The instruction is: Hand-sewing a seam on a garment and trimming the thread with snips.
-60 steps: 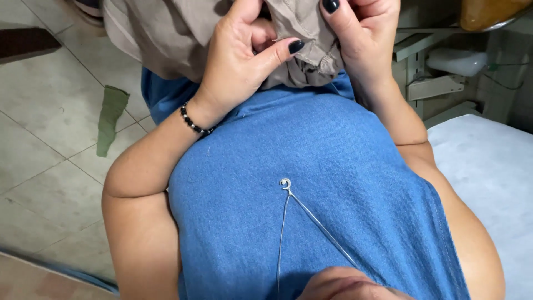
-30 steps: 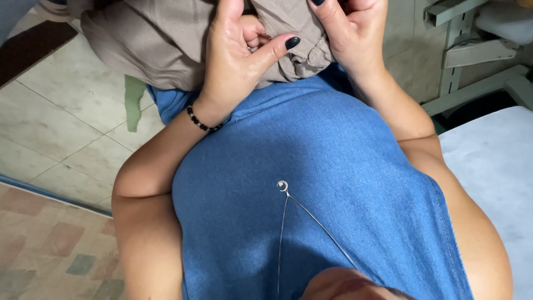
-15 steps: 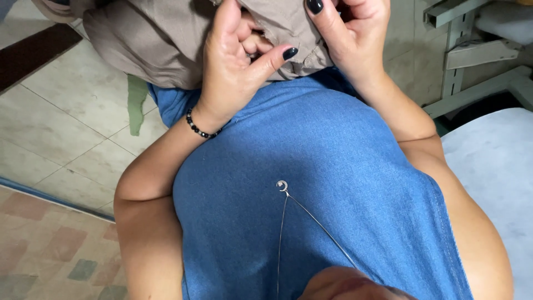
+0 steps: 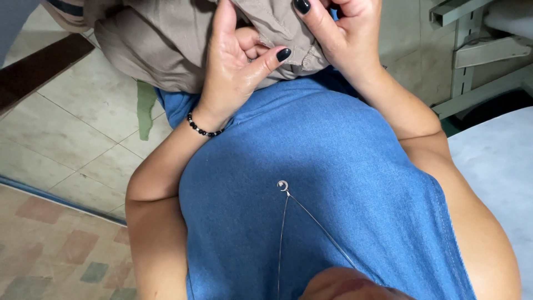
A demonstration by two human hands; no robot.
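Note:
A beige-grey cloth garment [image 4: 155,44] hangs in front of my chest at the top of the view. My left hand [image 4: 239,66], with a black bead bracelet at the wrist, grips a stitched edge of it, thumb pressed on the fabric. My right hand [image 4: 347,28] pinches the same garment's upper edge just to the right; its fingertips run out of the frame. Both hands have dark nail polish. Below them is my blue top [image 4: 311,189] with a thin silver necklace and small pendant [image 4: 283,185].
A beige tiled floor [image 4: 66,139] lies to the left, with a green scrap of cloth [image 4: 145,108] on it and a dark wooden strip [image 4: 39,66]. A white padded surface [image 4: 494,161] is at the right, with a pale metal frame [image 4: 466,50] behind it.
The hands have kept their grip on the garment while working its edge. The view has shifted slightly, so the hands sit higher in frame.

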